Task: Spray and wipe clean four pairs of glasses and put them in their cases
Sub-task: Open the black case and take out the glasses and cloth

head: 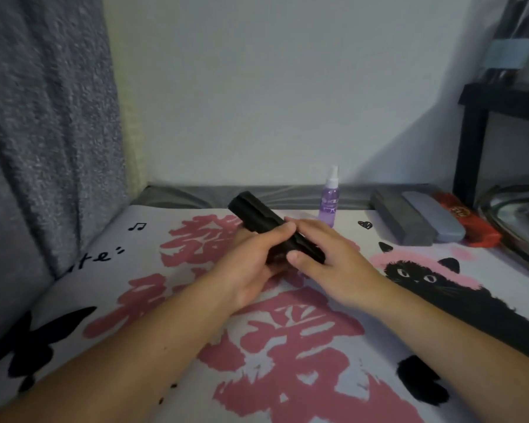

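My left hand (251, 270) gripped the black glasses case (272, 230) from below, fingers curled over its near end. My right hand (327, 261) lay against the same end, fingers extended over the top and thumb pressed to the near side. I could not tell whether the case was fully closed. The case was held just above the printed cloth (287, 346), centre of scene, its long axis running far-left to near-right. A black cat print (422, 279) lay to the right of the hands. Farther back, the purple spray bottle (329, 196) stood upright just beyond the right hand. At far right, three cases lay side by side, touching: a dark grey case (400, 221), a light grey case (434, 219) and a red case (474, 227). A black shelf frame (471, 141) stood behind them.
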